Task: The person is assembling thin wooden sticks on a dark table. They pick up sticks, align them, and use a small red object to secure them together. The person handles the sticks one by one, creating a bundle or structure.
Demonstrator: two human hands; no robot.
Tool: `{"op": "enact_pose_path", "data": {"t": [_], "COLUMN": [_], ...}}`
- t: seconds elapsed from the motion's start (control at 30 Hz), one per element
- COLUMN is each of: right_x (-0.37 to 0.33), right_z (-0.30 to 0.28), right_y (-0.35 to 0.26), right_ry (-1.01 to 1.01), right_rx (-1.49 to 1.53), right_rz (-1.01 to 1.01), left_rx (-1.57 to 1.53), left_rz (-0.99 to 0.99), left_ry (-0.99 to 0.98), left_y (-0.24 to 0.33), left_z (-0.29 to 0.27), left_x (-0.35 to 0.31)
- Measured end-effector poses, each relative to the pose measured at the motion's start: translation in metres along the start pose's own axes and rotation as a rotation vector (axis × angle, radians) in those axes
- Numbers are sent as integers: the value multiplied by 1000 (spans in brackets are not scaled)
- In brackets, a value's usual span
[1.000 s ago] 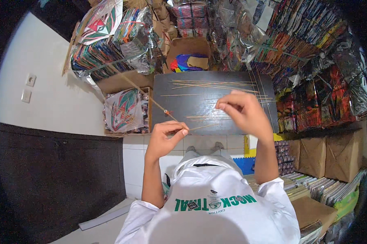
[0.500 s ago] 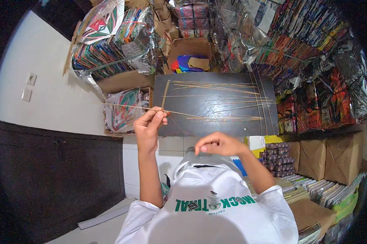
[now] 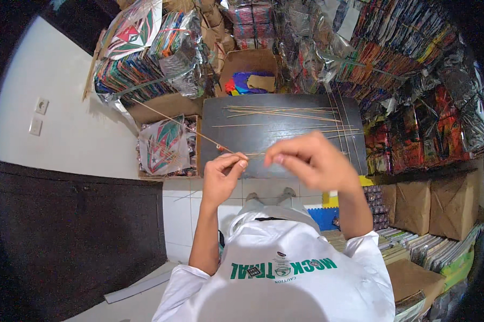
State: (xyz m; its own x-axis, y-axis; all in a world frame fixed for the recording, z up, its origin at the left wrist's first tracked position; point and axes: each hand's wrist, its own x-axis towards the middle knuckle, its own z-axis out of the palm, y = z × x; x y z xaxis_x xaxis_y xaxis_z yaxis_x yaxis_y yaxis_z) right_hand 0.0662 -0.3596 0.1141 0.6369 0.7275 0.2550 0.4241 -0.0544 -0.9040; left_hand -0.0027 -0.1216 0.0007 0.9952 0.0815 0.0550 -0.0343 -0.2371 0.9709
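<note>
Low in front of me, my left hand [image 3: 223, 176] pinches one end of a long thin bamboo stick [image 3: 172, 121] between thumb and fingertips. The stick slants up to the far left, past the table's left edge. A small orange thing [image 3: 219, 147] shows beside the stick, just above the fingers. My right hand [image 3: 319, 163] is raised at the right over the near part of the table, blurred, with thumb and forefinger drawn together; whatever they hold cannot be made out. Several loose thin sticks [image 3: 285, 111] lie across the dark table [image 3: 214, 114], some hidden behind my right hand.
Left of the table stands a cardboard box [image 3: 195, 140] with a printed plastic sheet [image 3: 161, 147] on top. An open carton [image 3: 232, 67] sits behind the table. Bundled stacks of colourful sheets [image 3: 403, 40] rise at the back and right. Brown paper parcels [image 3: 451, 206] stand lower right.
My left hand has moved right and nearer me, and the long stick has swung to a steeper slant. A short thicker stick above that hand no longer shows. My right hand has risen over the table.
</note>
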Motion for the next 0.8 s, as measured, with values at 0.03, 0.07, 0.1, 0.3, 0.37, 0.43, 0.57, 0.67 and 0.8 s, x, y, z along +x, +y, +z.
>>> {"op": "enact_pose_path", "data": {"t": [0.03,0.07,0.1,0.3,0.37,0.43,0.57,0.67,0.8], "right_x": [3,7,9,15,8,1,-23,-39,-53], "right_z": [-10,-19,-27,-52,-55,-48,-22,8,46], "right_y": [0,1,6,68,78,102,110,120,139], "right_ry": [26,51,63,124,75,33,-128,-140,-160], "right_rx": [-12,-22,-11,88,116,173,360,468,711], "right_rz": [39,80,101,96,195,218,392,348,440], "left_rx": [-3,-7,-11,-256,-312,-363,-378,-410,-533], "left_rz": [4,5,6,-27,17,32,34,22,-69], "left_ry": [-17,-34,-50,-239,-168,-85,88,122,221], "left_y": [3,10,13,21,24,26,30,30,26], "left_z": [1,1,1,-7,-10,-14,-25,-33,-30], "left_x": [-1,-2,-3,-7,-9,-9,-2,5,11]}}
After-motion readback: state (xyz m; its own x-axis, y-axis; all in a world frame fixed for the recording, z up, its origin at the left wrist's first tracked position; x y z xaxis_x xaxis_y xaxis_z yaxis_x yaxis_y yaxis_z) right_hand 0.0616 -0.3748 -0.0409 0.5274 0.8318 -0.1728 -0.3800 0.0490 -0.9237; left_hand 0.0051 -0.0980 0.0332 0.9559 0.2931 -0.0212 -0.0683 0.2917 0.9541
